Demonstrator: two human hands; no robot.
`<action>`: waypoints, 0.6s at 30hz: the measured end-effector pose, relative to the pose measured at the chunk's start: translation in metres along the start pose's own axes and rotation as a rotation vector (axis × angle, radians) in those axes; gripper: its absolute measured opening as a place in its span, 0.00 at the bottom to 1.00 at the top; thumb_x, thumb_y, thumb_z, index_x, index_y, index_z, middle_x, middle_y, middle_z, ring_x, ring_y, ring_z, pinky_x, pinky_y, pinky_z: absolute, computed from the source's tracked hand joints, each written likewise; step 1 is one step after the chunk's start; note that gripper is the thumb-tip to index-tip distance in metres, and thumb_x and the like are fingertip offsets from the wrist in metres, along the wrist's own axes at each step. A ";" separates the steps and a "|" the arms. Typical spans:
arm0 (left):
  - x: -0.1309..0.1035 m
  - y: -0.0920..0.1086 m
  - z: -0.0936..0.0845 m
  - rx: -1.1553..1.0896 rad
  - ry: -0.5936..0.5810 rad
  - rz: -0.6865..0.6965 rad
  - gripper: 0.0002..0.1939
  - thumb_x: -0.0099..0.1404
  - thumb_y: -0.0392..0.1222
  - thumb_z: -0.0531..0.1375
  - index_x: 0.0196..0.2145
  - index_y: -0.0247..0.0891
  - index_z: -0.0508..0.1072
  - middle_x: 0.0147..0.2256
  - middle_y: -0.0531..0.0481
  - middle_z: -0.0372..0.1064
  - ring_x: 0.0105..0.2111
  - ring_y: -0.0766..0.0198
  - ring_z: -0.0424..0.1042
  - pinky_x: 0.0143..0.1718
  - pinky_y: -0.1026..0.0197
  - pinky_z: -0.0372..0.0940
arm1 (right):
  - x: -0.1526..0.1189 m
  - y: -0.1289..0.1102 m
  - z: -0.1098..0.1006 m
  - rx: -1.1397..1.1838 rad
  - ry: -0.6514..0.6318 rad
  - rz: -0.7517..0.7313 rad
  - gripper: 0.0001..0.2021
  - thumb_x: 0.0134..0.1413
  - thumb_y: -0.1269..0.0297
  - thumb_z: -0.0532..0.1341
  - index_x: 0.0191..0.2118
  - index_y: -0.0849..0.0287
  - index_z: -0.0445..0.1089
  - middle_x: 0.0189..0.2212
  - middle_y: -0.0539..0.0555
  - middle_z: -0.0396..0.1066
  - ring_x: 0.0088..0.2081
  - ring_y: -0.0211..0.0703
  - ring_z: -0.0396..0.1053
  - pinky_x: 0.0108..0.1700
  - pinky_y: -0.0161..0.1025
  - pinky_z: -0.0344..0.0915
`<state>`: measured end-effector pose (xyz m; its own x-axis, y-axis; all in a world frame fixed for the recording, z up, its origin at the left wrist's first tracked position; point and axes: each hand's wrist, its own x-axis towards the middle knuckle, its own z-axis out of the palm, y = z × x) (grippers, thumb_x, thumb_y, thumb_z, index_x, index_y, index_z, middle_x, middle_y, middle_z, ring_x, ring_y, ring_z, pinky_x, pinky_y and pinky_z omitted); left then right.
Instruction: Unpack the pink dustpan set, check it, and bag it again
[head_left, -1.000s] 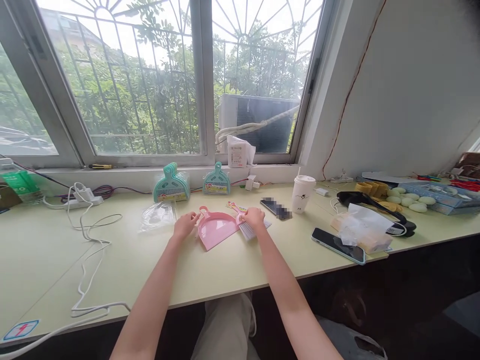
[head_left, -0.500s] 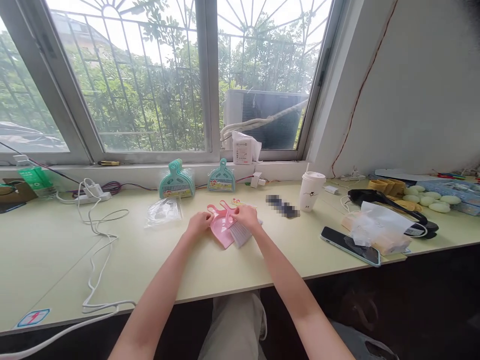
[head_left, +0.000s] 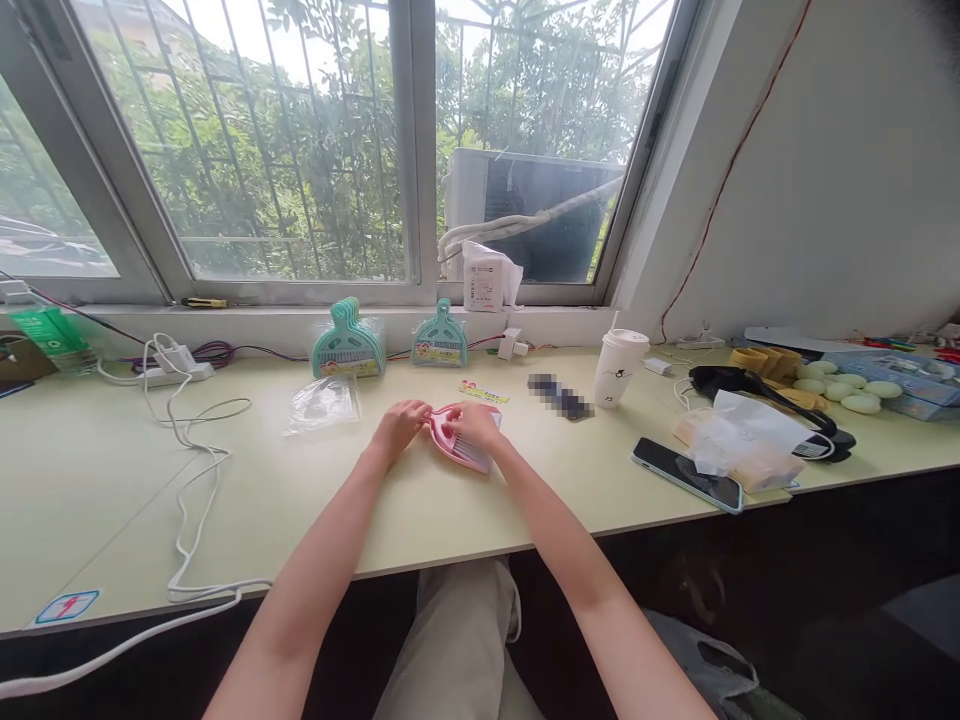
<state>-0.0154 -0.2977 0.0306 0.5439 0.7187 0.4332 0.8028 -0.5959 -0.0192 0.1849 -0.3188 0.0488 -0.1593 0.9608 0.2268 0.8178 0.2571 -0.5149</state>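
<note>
A small pink dustpan (head_left: 448, 449) lies on the table before me, its handle turned to the left. My left hand (head_left: 402, 428) is closed around the handle end. A matching hand brush with pale bristles (head_left: 471, 452) sits over the pan. My right hand (head_left: 472, 423) grips the brush with bent fingers and hides part of it. Just behind them rests a colourful paper label (head_left: 486, 393). A clear plastic bag (head_left: 322, 404) lies flat to the left.
Green dustpan sets (head_left: 346, 342) lean by the wall, with another set (head_left: 440, 340) beside them. White cables (head_left: 187, 480) trail across the left side. A paper cup (head_left: 621, 368), a phone (head_left: 686, 474) and a tissue pack (head_left: 742, 440) stand or lie to the right.
The brush has come from beside the pan to over it. The dustpan has turned, its handle now pointing left instead of away from me. The view has tilted down slightly.
</note>
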 end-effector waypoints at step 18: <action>0.005 0.022 -0.006 0.089 -0.162 0.034 0.16 0.66 0.28 0.52 0.46 0.39 0.73 0.44 0.40 0.72 0.44 0.57 0.73 0.46 0.57 0.66 | 0.007 0.012 -0.002 0.015 -0.040 -0.038 0.06 0.55 0.64 0.64 0.33 0.52 0.80 0.43 0.48 0.78 0.46 0.40 0.72 0.42 0.31 0.62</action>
<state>0.0035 -0.3093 0.0382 0.5978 0.7509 0.2806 0.7976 -0.5923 -0.1142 0.1947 -0.3091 0.0462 -0.2127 0.9536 0.2132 0.8024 0.2950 -0.5188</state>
